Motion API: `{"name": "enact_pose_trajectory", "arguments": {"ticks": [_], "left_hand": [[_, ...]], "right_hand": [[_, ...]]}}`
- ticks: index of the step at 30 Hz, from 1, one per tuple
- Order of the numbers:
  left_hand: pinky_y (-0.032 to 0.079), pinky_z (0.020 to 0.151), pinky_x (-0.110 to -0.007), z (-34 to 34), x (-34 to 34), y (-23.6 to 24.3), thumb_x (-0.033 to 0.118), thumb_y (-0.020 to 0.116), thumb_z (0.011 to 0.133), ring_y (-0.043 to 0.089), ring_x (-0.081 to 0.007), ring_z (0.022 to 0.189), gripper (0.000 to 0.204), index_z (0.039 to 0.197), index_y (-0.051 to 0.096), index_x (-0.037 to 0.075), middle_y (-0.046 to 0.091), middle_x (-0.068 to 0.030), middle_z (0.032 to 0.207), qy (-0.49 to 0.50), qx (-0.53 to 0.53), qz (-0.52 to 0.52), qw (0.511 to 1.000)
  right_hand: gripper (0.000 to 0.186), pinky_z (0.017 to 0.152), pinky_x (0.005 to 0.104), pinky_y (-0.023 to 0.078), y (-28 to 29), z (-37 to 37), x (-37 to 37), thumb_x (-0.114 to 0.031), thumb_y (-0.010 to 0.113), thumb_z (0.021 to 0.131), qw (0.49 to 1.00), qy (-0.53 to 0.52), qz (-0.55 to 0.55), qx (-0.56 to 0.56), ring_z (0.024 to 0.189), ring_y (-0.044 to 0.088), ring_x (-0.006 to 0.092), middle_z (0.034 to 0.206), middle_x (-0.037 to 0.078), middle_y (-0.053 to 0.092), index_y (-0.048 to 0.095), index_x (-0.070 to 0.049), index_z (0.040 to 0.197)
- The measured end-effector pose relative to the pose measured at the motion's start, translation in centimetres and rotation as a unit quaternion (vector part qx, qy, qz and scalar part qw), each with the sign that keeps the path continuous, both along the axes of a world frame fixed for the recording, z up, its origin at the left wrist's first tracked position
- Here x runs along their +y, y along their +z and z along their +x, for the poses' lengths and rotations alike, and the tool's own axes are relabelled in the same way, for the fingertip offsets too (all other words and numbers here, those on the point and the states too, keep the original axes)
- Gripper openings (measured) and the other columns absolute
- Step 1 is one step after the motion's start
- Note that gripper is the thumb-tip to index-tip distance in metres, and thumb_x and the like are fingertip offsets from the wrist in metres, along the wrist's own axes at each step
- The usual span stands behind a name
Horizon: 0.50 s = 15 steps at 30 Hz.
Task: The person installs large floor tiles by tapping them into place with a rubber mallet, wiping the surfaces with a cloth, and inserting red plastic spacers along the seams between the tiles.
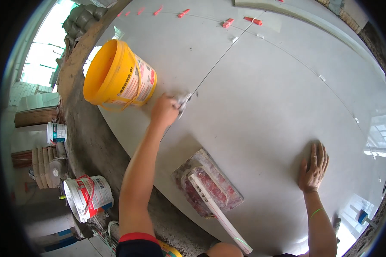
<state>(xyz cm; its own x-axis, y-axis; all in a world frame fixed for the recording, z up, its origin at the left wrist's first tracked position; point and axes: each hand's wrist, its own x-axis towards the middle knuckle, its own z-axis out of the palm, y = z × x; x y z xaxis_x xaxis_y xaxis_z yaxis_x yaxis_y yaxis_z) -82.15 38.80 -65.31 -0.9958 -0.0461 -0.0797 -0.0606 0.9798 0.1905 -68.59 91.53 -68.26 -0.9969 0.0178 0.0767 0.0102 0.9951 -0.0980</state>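
Observation:
My left hand (pixel 165 110) is closed round a small whitish-grey thing (pixel 184 103), blurred by motion. It presses that thing onto the joint (pixel 210 73) between two large glossy grey floor tiles (pixel 261 98). Just beyond this hand, a yellow bucket (pixel 149 81) stands on the tiles, its mouth toward the left. My right hand (pixel 315 169) rests flat on the tile at the right, fingers stretched out and holding nothing. Between my arms lies a rectangular board tool with a dirty red face (pixel 193 195) and a long white handle (pixel 218 213).
Red wedges (pixel 183 13) and white clips (pixel 322 78) line the far joint. Left of the tile edge is rough grey floor (pixel 98 141) with a white-and-red bucket (pixel 90 198) and a smaller white bucket (pixel 57 132). A blue-headed tool (pixel 363 216) lies at the right.

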Motion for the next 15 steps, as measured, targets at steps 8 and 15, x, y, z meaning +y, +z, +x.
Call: {"name": "enact_pose_trajectory", "arguments": {"ticks": [8,15], "left_hand": [[0.043,0.103,-0.048,2.8,14.4,-1.0,0.03,0.064,0.09,0.049,-0.0413,0.121,0.054,0.138,0.052,0.008,0.045,-0.0255,0.137,-0.018,0.053,0.027,0.998],[0.043,0.104,-0.043,-1.6,13.9,-2.3,0.037,0.056,0.095,0.052,-0.0406,0.118,0.061,0.139,0.048,-0.005,0.045,-0.0297,0.14,0.063,0.116,-0.022,0.991]], "right_hand": [[0.06,0.121,0.0511,0.016,0.2,-0.4,0.0,-0.029,0.053,0.093,1.0,0.016,-0.023,0.011,0.146,0.029,0.0324,0.155,0.014,0.037,0.041,-0.012,0.149],[0.057,0.12,0.0497,0.018,0.2,-0.4,-0.1,-0.03,0.05,0.097,0.999,0.035,-0.007,0.025,0.145,0.031,0.0319,0.154,0.013,0.038,0.04,-0.011,0.15]]}}
